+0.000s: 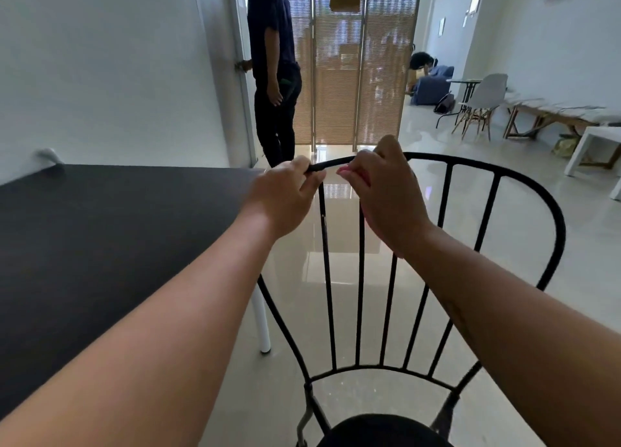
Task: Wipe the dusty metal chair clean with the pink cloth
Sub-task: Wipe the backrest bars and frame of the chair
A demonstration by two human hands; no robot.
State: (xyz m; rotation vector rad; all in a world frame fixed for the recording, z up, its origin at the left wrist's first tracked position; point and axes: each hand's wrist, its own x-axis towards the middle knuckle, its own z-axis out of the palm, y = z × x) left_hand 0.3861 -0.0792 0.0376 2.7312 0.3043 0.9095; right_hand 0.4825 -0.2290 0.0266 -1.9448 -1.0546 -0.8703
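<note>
The metal chair (379, 430) stands on the glossy floor (581, 252), its back just beside the near right corner of the dark desk (117, 228). Both arms reach over the seat to the top rail (331, 165). The left grip (285, 194) is clamped bare on the rail, steadying it. Just beside it, the right grip (386, 194) is clamped on the pink cloth (353, 175), which is bunched against the same rail, with only a little pink showing under the fingers.

I'd say the wiping of the back's top curve is under way, and the spindles and seat look yet to be done. The next move would be to slide the cloth along the rail, away from the bracing hand and round the bend, keeping the cloth wrapped snugly on the thin bar.
</note>
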